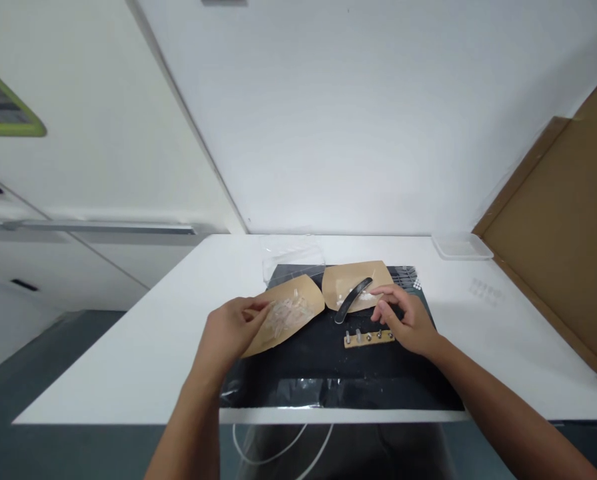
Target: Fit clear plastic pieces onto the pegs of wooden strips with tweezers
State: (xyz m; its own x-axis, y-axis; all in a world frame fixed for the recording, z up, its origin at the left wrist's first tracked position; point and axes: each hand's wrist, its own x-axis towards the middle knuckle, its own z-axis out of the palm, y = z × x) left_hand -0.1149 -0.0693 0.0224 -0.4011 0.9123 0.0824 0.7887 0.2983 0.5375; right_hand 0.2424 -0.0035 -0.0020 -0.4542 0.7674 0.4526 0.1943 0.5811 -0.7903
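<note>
Clock dirs run from mat centre; 12 = far table edge.

L hand (233,327) is at 9–10 o'clock, open, fingers loosely extended, no grip seen. Its fingertips lie at the edge of a kraft paper sheet (303,297), by a heap of clear plastic bits (283,319) on that sheet. R hand (403,320) is at 3 o'clock, open w/ fingers spread & curved, holding nothing. Its index tip hovers just over a 2nd kraft sheet (351,280) at 12–1 o'clock. A dark curved strip (352,299) lies across that sheet, w/ small white bits beside it. Both sheets sit side by side, corners nearly touching, on a black mat (328,363).

Just under R hand, near 3 o'clock, a wooden strip (368,339) lies on the mat w/ a row of upright metal pegs (358,335). A shiny plastic film (298,393) covers the mat's near edge at 6 o'clock.

The mat sits on a white table (128,373). At 11 o'clock, past the mat's far edge, is a clear plastic box (293,260). A white tray (461,247) sits at 1–2 o'clock by the far edge. Faint pale dots (486,291) mark the table at 2–3 o'clock. A cardboard sheet (543,227) stands beyond, against a white wall (358,113). A white cable (278,447) hangs below the near edge.
</note>
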